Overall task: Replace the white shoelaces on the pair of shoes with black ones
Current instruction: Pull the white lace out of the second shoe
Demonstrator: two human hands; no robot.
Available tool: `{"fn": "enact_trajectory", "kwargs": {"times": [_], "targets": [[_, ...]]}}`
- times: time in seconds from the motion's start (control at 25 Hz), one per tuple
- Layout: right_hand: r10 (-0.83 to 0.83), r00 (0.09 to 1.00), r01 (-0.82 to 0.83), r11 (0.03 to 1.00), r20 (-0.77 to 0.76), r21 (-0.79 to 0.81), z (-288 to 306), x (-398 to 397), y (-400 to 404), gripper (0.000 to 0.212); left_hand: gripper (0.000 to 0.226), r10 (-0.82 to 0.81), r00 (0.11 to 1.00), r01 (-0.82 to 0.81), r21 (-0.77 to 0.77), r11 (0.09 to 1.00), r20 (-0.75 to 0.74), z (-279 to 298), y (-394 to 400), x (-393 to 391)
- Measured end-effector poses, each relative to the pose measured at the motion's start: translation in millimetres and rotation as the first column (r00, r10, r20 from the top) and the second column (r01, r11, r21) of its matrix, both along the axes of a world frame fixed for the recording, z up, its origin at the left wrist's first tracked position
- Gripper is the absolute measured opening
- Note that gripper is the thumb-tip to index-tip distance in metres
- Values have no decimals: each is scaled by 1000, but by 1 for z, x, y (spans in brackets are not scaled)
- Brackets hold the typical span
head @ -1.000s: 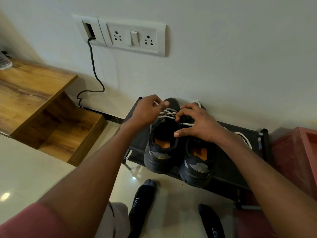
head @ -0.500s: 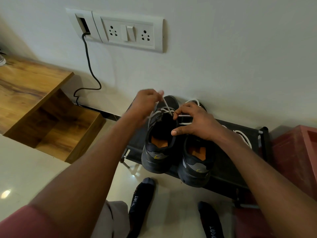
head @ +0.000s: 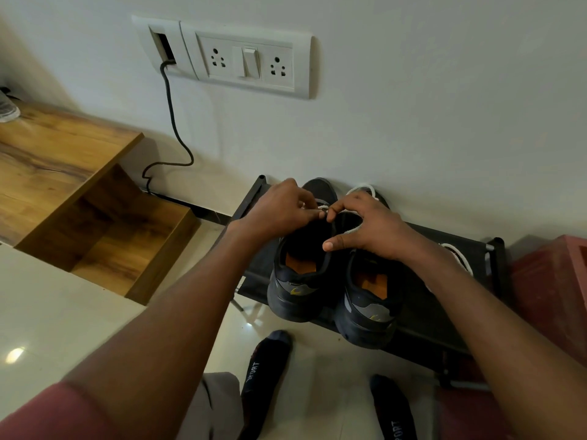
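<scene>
Shoes toes toward wall (heels near), hands pinching white lace — left shoe

Both hands cover the lacing of the left shoe: the left hand and right hand meet fingertip to fingertip, and what each pinches is too small to tell. The right shoe has its laces under the right wrist. At nine o'clock, a grey object is cut by the edge.

Wall socket panel, cable, perhaps crate.
</scene>
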State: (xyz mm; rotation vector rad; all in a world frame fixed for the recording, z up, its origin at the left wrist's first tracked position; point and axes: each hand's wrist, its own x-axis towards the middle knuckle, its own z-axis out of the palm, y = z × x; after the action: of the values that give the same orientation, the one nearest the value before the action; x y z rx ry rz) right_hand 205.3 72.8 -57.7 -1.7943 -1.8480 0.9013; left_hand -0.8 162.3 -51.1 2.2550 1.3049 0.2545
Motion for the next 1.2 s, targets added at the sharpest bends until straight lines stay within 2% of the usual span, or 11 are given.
{"fn": "enact_trajectory", "kwargs": {"times": [0.08, 0.2, 0.4, 0.44, 0.52, 0.6, 0.68, 0.96, 1.04, 1.12, 1.2], "targets": [[-1, 1000, 1, 1000, 4, -1, -1, -1, 0, 67, 20, 29, 999, -29, -4, 1000, 13, 1, -1, 1], [-8, 1000, 9, 1000, -16, 12, -2, 2, 1, 69, 20, 239, 886, -122, -299, 947, 398, 13, 1, 0], [-10, 1000, 10, 1000, 7, -2, 4, 0, 0, 57, 22, 643, 206, -139, -629, 765, 738, 40, 13, -18], [-13, 1000, 13, 1000, 16, -5, 5, -1, 0, 55, 21, 645, 219, -125, -635, 763, 732, 42, 12, -18], [-17, 1000, 17, 1000, 13, -14, 5, -1, 1, 55, 25, 519, 506, -190, -499, 846, 688, 33, 8, -13], [-9, 1000, 9, 1000, -9, -19, 4, 0, 1, 61, 26, 268, 847, -174, -236, 956, 460, 16, 8, -8], [-3, 1000, 3, 1000, -27, -15, 2, 1, 1, 68, 25, 57, 985, -45, -80, 996, 161, 3, 9, -4], [3, 1000, -4, 999, -20, -32, 5, -3, 0, 68, 22, 132, 988, -123, -105, 987, 81, 5, 0, 3], [5, 1000, -6, 999, -18, -36, 4, -1, 1, 69, 26, 397, 856, -274, -361, 891, 332, 10, 2, 3], [14, 999, -15, 999, -33, -36, 3, 1, 2, 70, 26, 678, 543, -312, -630, 711, 496, 16, 10, -8], [16, 999, -17, 999, -31, -43, 1, 3, 2, 71, 27, 696, 588, -485, -509, 711, 412, 12, 24, -24]]}}
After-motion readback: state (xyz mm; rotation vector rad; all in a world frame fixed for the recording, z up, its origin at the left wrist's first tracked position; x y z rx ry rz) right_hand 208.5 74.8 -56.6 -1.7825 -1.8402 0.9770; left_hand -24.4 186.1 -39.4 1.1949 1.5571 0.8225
